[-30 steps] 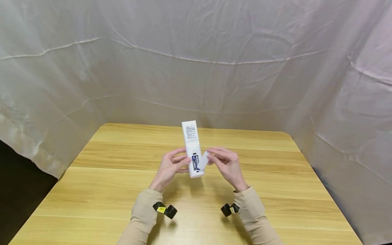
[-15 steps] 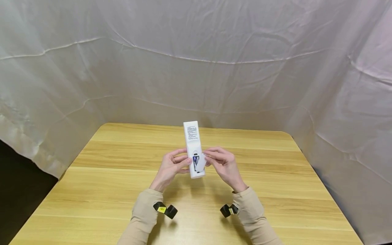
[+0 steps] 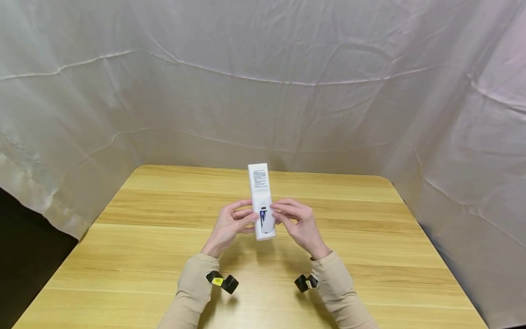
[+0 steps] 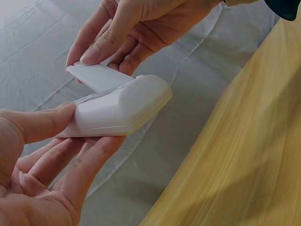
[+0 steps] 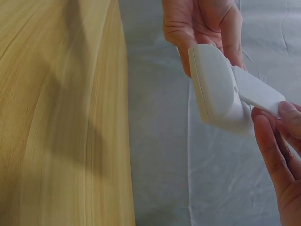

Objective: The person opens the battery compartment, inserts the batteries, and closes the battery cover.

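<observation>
A white remote control (image 3: 260, 194) is held above the table, its back with the printed label facing up. My left hand (image 3: 231, 224) grips it by its left side, thumb on the back and fingers beneath. Between thumb and fingertips, my right hand (image 3: 299, 222) pinches the white battery cover (image 4: 101, 77). The cover's lower end meets the remote near its bottom edge, while its other end is raised at an angle, as both wrist views show. In the head view, part of a dark blue battery (image 3: 263, 215) shows beside the cover; the rest of the compartment is hidden.
Below the hands spreads a wooden table (image 3: 164, 256). Pale grey cloth (image 3: 263, 114) hangs behind it and along its sides. Black wrist cameras (image 3: 229, 284) sit on both sleeved forearms.
My right hand has brought the battery cover left and lower over the compartment, hiding more of the battery. The remote has shifted slightly right in my left hand.
</observation>
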Demonstrator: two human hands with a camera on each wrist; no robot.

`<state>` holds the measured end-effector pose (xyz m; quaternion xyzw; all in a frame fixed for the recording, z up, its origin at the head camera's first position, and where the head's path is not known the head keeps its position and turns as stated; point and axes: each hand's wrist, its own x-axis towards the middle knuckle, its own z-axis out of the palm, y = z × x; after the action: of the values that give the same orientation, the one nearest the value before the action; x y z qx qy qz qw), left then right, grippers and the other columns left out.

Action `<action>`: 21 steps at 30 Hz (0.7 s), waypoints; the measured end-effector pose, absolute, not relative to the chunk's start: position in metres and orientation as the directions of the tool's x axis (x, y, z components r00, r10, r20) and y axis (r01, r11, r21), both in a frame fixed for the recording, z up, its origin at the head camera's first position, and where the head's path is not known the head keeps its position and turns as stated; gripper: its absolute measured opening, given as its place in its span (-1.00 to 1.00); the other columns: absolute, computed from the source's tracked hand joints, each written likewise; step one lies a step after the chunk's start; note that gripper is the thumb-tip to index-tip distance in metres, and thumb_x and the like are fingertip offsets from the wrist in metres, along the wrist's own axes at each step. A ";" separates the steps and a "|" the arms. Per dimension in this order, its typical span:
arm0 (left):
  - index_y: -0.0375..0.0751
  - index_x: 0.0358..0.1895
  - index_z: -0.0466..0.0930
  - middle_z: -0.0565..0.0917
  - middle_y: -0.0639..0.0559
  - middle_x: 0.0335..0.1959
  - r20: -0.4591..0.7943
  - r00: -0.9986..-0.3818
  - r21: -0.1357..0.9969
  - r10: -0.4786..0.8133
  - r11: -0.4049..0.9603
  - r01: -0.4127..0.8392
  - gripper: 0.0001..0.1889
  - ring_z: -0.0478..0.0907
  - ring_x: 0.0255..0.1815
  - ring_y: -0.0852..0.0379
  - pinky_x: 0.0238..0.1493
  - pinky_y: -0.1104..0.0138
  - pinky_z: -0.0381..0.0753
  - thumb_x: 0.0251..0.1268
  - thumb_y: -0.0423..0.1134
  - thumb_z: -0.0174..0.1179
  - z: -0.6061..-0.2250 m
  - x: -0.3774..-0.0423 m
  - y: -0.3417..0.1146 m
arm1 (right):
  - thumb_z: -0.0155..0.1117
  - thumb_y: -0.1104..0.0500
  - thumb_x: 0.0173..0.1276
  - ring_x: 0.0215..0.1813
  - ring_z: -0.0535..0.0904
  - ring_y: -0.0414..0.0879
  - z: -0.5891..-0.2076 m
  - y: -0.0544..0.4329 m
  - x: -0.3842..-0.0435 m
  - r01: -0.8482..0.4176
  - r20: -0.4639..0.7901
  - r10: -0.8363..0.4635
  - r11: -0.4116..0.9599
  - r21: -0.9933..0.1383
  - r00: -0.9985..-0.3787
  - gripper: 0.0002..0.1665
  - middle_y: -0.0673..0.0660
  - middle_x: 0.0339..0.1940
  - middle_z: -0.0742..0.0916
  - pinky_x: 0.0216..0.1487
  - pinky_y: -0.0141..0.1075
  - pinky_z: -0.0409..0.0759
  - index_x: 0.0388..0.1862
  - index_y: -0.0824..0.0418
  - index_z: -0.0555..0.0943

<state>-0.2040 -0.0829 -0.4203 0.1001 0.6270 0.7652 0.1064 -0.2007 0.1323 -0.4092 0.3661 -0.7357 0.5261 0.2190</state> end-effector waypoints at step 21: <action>-0.45 0.34 0.40 0.63 -0.45 0.16 0.028 -0.942 0.985 0.335 -0.171 -0.031 -0.48 0.76 -0.07 0.07 -0.04 0.02 0.82 0.35 -0.43 0.25 -0.421 -0.204 -0.082 | 0.32 0.57 0.22 -0.24 0.75 0.13 -0.408 0.131 -0.199 -0.821 0.717 -0.406 0.205 -0.533 -0.567 -0.75 0.35 -0.16 0.78 -0.31 -0.36 0.83 -0.13 0.45 0.73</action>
<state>-0.2037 -0.0821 -0.4211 0.1201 0.6322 0.7558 0.1212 -0.1987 0.1314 -0.4076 0.4117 -0.7451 0.4776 0.2173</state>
